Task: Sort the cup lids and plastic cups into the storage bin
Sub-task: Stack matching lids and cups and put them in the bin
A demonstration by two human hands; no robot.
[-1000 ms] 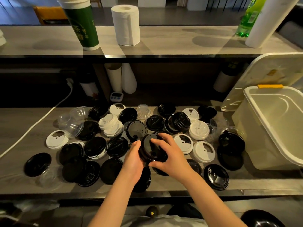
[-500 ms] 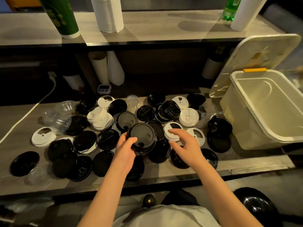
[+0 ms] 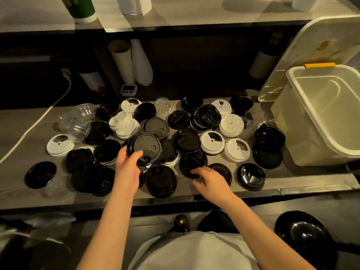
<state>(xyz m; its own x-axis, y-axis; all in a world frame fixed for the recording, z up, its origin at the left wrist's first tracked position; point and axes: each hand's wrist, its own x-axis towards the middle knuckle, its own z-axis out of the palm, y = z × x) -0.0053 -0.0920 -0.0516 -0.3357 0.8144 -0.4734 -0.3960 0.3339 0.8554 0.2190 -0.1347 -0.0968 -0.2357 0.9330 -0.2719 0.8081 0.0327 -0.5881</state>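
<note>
- Left hand clamps fingers on rim of black lid stack, likely light and stiff
- Right hand fingers curl over another lid near desk front edge; grip unclear

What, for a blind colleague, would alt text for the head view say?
Left hand grips a stack of black round plastic cup lids over a grey counter strewn with black and white lids; right hand touches another black lid. Translucent storage bin at right.

Lid-strewn counter with bin
</note>
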